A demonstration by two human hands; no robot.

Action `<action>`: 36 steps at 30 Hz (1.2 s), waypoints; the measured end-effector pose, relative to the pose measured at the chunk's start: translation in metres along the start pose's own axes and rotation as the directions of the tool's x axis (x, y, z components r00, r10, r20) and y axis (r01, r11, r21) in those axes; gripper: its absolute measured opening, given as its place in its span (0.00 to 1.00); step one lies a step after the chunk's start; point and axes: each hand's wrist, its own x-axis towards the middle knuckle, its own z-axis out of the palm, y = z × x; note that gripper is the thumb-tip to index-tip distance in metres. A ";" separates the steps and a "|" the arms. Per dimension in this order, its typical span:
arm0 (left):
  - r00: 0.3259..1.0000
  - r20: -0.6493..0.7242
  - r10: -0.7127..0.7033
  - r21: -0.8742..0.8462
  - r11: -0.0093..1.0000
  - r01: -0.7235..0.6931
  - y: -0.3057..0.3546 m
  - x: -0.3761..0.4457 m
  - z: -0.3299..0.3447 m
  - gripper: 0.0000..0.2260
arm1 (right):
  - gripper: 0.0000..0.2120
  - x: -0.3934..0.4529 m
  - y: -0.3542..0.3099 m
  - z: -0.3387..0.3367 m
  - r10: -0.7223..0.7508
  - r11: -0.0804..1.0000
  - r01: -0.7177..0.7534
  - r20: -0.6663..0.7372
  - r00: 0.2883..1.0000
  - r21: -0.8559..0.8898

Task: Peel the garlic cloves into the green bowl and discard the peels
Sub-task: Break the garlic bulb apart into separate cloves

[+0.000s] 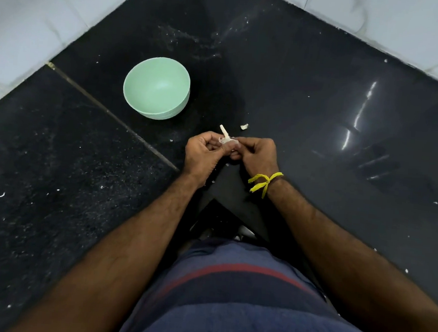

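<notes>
Fingers of left hand [204,151] and right hand [256,155] both curled, pinching garlic piece [225,138] between them above black counter [308,115], green bowl [156,89] near, up-left, peel scrap [244,126] just beyond.

Dim overall, white glare streaks on glossy black counter [322,108], wide-angle edge distortion

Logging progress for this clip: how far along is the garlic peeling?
Done: nothing banked; the green bowl looks empty. One peel scrap and small flecks lie on the black counter. In hand: the left hand and right hand both pinch the garlic piece, stem up, skin partly loose. Left: finish this clove, drop it in the bowl, clear the peels.
</notes>
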 end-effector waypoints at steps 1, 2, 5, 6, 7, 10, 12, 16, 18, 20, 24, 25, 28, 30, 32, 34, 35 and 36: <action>1.000 -0.009 0.004 -0.001 1.000 -0.004 0.000 0.000 0.001 0.06 | 0.08 0.002 0.002 0.003 -0.001 1.000 0.001 -0.015 1.000 -0.015; 1.000 -0.019 0.004 -0.003 1.000 -0.004 0.000 0.000 0.002 0.06 | 0.08 0.003 0.003 0.004 -0.003 1.000 0.002 -0.012 1.000 -0.023; 0.998 -0.058 0.001 -0.007 1.000 -0.002 -0.005 0.002 0.001 0.07 | 0.09 0.006 0.002 0.000 0.024 1.000 -0.024 0.041 0.999 0.003; 0.998 -0.067 -0.002 -0.014 1.000 0.001 -0.006 0.003 0.002 0.07 | 0.08 0.007 0.000 -0.002 0.038 0.999 -0.040 0.057 0.998 0.025; 0.997 -0.074 -0.002 -0.026 1.000 0.000 -0.006 0.003 0.002 0.06 | 0.08 0.006 -0.002 -0.005 0.052 0.996 -0.057 0.070 0.996 0.065; 0.996 -0.085 0.008 -0.046 0.999 -0.012 -0.007 0.004 0.002 0.04 | 0.06 0.004 -0.008 -0.011 0.123 0.964 -0.143 0.099 0.987 0.226; 0.996 -0.091 0.005 -0.034 0.999 -0.009 -0.006 0.003 0.003 0.03 | 0.06 0.004 -0.009 -0.013 0.150 0.944 -0.179 0.123 0.981 0.279; 0.999 -0.053 0.005 0.050 0.999 -0.002 -0.006 0.000 0.004 0.02 | 0.08 -0.002 -0.011 -0.013 0.123 0.948 -0.155 0.129 0.984 0.279; 1.000 0.002 0.006 0.100 0.995 -0.007 -0.008 -0.003 0.002 0.05 | 0.06 -0.005 -0.013 -0.014 0.127 0.943 -0.158 0.121 0.985 0.294; 1.000 0.028 0.002 0.126 0.992 -0.005 -0.008 -0.004 0.000 0.07 | 0.06 -0.005 -0.013 -0.015 0.146 0.935 -0.176 0.118 0.982 0.307; 1.000 -0.003 0.006 0.149 0.989 -0.005 -0.006 -0.003 0.001 0.05 | 0.05 -0.003 -0.013 -0.018 0.172 0.929 -0.212 0.153 0.973 0.304; 1.000 -0.004 0.004 0.150 0.989 -0.003 -0.006 -0.003 0.002 0.05 | 0.06 -0.002 -0.013 -0.018 0.178 0.926 -0.221 0.160 0.971 0.306; 0.999 -0.038 -0.017 0.141 0.990 0.022 -0.005 -0.006 0.007 0.05 | 0.05 -0.002 -0.012 -0.019 0.179 0.933 -0.216 0.150 0.972 0.287; 0.992 -0.126 -0.022 0.152 0.988 0.041 0.000 -0.004 0.014 0.03 | 0.03 -0.001 -0.011 -0.020 0.169 0.958 -0.182 0.077 0.983 0.220; 0.980 -0.200 -0.019 0.171 0.984 0.053 0.005 0.001 0.020 0.02 | 0.03 0.003 -0.011 -0.022 0.130 0.984 -0.124 -0.040 0.991 0.127; 0.977 -0.210 -0.029 0.187 0.980 0.069 0.007 0.008 0.023 0.04 | 0.03 0.009 -0.016 -0.025 0.085 0.995 -0.078 -0.119 0.989 0.057; 0.977 -0.210 -0.038 0.182 0.980 0.078 0.008 0.010 0.024 0.06 | 0.02 0.010 -0.020 -0.027 0.074 0.997 -0.069 -0.133 0.988 0.041; 0.974 -0.221 -0.047 0.171 0.981 0.086 0.008 0.011 0.024 0.08 | 0.05 0.014 -0.022 -0.028 0.070 0.997 -0.068 -0.141 0.987 0.021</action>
